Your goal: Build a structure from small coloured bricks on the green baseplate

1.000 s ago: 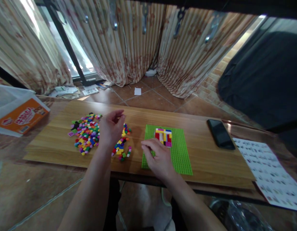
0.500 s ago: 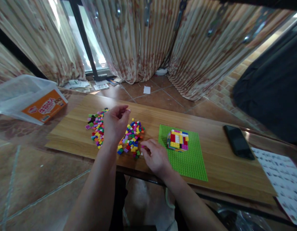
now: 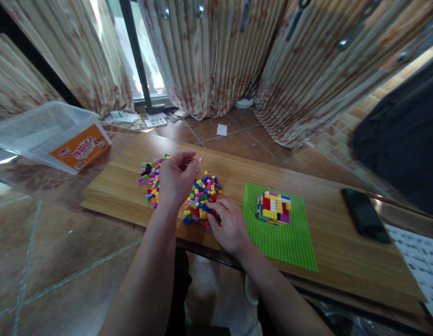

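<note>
My left hand (image 3: 179,175) hovers over the pile of small coloured toy bricks (image 3: 202,189), its fingers loosely bent and a gap showing between thumb and fingertips. I see nothing held in it. A pink brick (image 3: 200,159) lies just beyond its fingertips. At the near right side of the pile, my right hand (image 3: 228,224) has thumb and forefinger closed at a dark blue brick (image 3: 205,206); the fingers partly hide the contact. To the right, a multicoloured block built of bricks (image 3: 273,207) stands on a green baseplate (image 3: 296,247).
A black phone (image 3: 365,215) lies right of the baseplate, with a printed sheet (image 3: 414,252) beyond it. On the left stands a clear plastic tub (image 3: 62,123) with an orange label. The wooden board (image 3: 114,191) has its near edge close to my forearms.
My right hand has moved in to the bricks at the pile's near right side. The left hand stays above the pile. The whole view has shifted, with the table things appearing farther right.
</note>
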Demonstrator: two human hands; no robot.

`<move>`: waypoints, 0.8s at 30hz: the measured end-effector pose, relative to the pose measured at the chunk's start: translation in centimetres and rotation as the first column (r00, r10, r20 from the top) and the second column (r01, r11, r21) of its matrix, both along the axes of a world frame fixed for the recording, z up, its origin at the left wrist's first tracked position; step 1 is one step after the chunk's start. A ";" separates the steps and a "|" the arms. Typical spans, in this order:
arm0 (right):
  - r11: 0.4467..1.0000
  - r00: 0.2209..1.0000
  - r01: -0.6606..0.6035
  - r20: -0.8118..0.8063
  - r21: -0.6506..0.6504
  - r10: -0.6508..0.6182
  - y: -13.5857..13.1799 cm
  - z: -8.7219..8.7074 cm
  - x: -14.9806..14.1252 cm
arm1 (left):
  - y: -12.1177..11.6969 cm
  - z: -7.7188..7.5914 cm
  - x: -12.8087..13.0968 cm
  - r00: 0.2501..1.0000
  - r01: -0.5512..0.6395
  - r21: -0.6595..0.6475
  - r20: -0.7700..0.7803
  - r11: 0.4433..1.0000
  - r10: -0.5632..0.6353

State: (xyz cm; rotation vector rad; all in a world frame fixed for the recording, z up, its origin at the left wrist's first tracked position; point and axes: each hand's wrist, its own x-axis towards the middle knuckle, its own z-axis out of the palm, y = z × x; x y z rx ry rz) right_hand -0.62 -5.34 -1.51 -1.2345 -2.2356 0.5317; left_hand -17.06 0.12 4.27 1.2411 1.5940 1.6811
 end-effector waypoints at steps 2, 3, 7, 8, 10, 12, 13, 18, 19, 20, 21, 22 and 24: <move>1.000 1.000 0.023 0.008 0.004 -0.023 0.0 0.0 0.0 | -0.1 0.2 0.1 1.000 -0.003 -0.009 0.008 1.000 0.003; 0.999 0.999 0.037 0.011 0.007 -0.037 0.1 0.0 0.0 | -0.1 0.2 0.1 1.000 -0.004 -0.013 0.015 1.000 0.005; 0.994 0.994 0.106 0.016 0.013 -0.106 0.5 0.0 0.6 | -0.1 0.3 0.0 1.000 0.000 -0.018 0.028 1.000 0.001; 0.993 0.993 0.118 0.013 0.012 -0.118 0.6 0.0 0.9 | -0.1 0.3 -0.1 1.000 0.001 -0.016 0.023 1.000 -0.001; 0.991 0.991 0.134 -0.002 0.012 -0.134 0.8 0.1 1.2 | 0.0 0.2 -0.1 1.000 0.002 -0.014 0.014 1.000 -0.002; 0.991 0.991 0.132 -0.029 0.016 -0.131 0.8 0.1 1.4 | 0.0 0.1 -0.1 1.000 0.002 -0.014 0.011 1.000 -0.002; 0.993 0.992 0.121 -0.043 0.018 -0.120 0.7 0.2 1.4 | 0.0 0.1 -0.1 1.000 0.001 -0.013 0.013 1.000 -0.001; 0.997 0.997 0.021 -0.074 0.068 -0.016 -0.4 0.5 0.3 | 0.1 0.0 -0.3 1.000 -0.015 0.006 0.000 1.000 0.015; 0.996 0.997 0.001 -0.081 0.086 0.006 -0.6 0.4 0.0 | 0.1 0.0 -0.4 1.000 -0.026 0.010 -0.006 1.000 0.026; 0.994 0.996 -0.021 -0.088 0.104 0.031 -0.9 0.4 -0.3 | 0.2 0.0 -0.5 0.999 -0.037 0.012 -0.010 0.999 0.038; 0.992 0.994 -0.044 -0.093 0.120 0.056 -1.2 0.3 -0.6 | 0.2 0.0 -0.7 0.999 -0.050 0.014 -0.009 0.999 0.050; 0.989 0.992 -0.066 -0.096 0.134 0.079 -1.4 0.2 -0.8 | 0.2 0.0 -0.8 0.998 -0.063 0.017 -0.002 0.998 0.063; 0.982 0.989 -0.104 -0.083 0.155 0.118 -1.8 -0.1 -1.2 | 0.2 0.2 -1.0 0.996 -0.088 0.029 0.024 0.996 0.088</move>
